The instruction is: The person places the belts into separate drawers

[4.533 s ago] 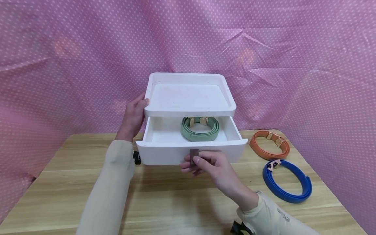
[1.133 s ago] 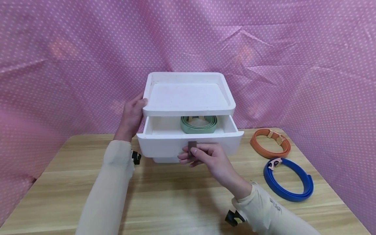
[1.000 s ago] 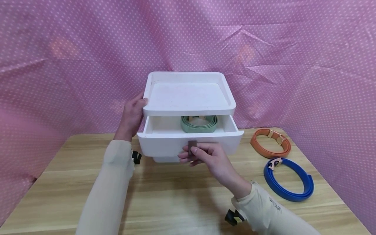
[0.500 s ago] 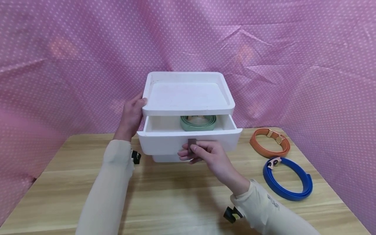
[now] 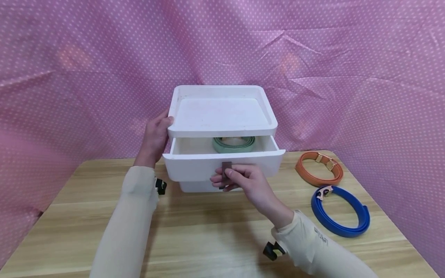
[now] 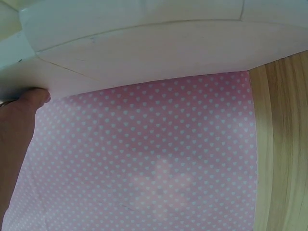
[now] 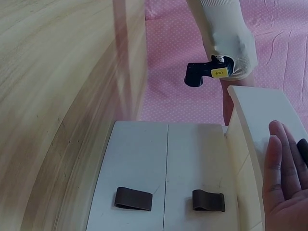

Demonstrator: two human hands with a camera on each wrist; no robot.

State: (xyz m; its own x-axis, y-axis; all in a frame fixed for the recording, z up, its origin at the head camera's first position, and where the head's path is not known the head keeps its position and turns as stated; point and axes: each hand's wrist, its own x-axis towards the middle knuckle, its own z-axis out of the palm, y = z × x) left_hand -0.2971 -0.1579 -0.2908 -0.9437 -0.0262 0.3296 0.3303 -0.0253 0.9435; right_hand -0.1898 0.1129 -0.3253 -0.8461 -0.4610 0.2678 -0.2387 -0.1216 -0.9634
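Observation:
A white drawer cabinet (image 5: 222,133) with a tray-like top stands at the back of the table. Its upper drawer (image 5: 194,166) is partly out, with a coiled green belt (image 5: 233,148) inside, its gold buckle partly hidden beneath the top. My right hand (image 5: 252,183) pinches the brown pull tab (image 5: 226,166) on the drawer front between thumb and fingers. On the cabinet's left side, my left hand (image 5: 155,135) holds on, thumb over the top rim and fingers along the side. The left wrist view shows a fingertip (image 6: 41,97) against the white side wall.
Two coiled belts lie on the right of the table (image 5: 194,239): an orange one (image 5: 306,175) and a blue one (image 5: 325,221). Two shut lower drawers (image 7: 144,159) carry brown tabs. Pink dotted cloth (image 5: 222,46) hangs behind and at the sides.
The upper drawer has slid inward, away from me, carrying the green belt deeper under the top. My right hand has moved forward with the tab. My left hand stays at the cabinet's side.

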